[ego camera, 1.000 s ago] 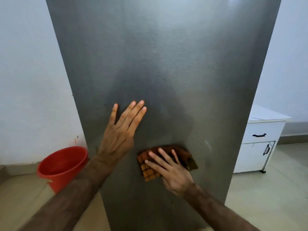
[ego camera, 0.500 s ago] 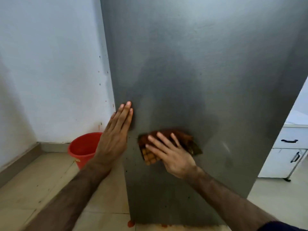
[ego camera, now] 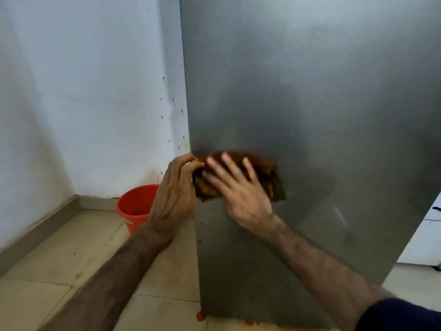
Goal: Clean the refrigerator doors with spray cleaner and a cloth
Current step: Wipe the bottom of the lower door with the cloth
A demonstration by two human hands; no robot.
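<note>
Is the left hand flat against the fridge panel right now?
No. The left hand is curled at the grey panel's left edge, fingers gripping the brown cloth, which the right hand presses.

- The refrigerator stands upright on the floor, filling the right and middle of the view.
- The wall runs to its left, meeting the refrigerator's left edge.
- The bucket sits on the floor at the foot of the wall, left of the refrigerator and behind the left hand.
- The cloth lies flat against the refrigerator's face, close to its left edge.
- The right hand lies over the cloth, fingers spread on it.
- The left hand sits at the refrigerator's left edge, touching the cloth's left end.
- A cabinet stands on the floor to the right, partly behind the refrigerator.
</note>
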